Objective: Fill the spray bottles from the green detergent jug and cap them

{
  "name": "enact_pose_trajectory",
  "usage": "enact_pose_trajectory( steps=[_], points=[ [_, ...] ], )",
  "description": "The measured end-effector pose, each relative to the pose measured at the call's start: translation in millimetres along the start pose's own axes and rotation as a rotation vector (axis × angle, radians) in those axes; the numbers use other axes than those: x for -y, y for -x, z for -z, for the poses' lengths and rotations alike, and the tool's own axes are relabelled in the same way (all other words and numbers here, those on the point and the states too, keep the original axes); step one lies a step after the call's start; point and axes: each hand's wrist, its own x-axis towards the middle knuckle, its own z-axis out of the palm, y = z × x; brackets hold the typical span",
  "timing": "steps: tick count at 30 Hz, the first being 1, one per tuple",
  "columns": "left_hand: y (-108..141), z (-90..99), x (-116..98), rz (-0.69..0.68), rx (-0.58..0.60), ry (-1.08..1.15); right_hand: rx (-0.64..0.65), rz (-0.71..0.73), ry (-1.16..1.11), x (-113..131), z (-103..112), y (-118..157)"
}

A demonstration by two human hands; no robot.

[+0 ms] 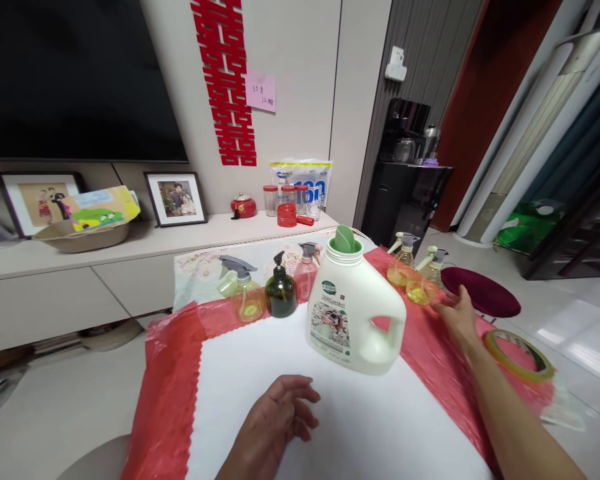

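Note:
My left hand (283, 421) hovers over the white cloth in the foreground, fingers loosely bent and apart, with nothing in it. Out to the right, my right hand (457, 315) is stretched beside a clear spray bottle (422, 291) with a yellow base; its fingers are spread, and whether they touch the bottle I cannot tell. A second clear spray bottle (400, 270) stands just behind. Between the hands is a large pale-green detergent jug (355, 313), upright, with a green measuring cup (345, 239) in its mouth.
Left of the jug stand a yellowish spray bottle (249, 300), a dark green pump bottle (281, 293) and a pink spray bottle (306, 277). A roll of yellow tape (545, 373) lies at right on the red table cover (173, 360). A maroon stool (490, 292) stands beyond.

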Motion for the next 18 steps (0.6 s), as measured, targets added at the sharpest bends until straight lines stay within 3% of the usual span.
enact_pose_trajectory(
  steps=[4, 10, 14, 18],
  points=[
    [0, -0.6, 0, -0.017, 0.020, -0.005, -0.061, -0.010, -0.143, 27, 9, 25],
    [3, -1.9, 2, -0.085, 0.015, -0.003, 0.217, 0.160, -0.409, 90, -7, 88],
    [5, -3.3, 0, -0.149, -0.019, 0.016, 0.450, 0.144, -0.495, 93, -19, 120],
    [6, -5.6, -4, -0.184, -0.084, 0.016, 0.623, 0.084, -0.507, 77, -23, 127]
  ],
)
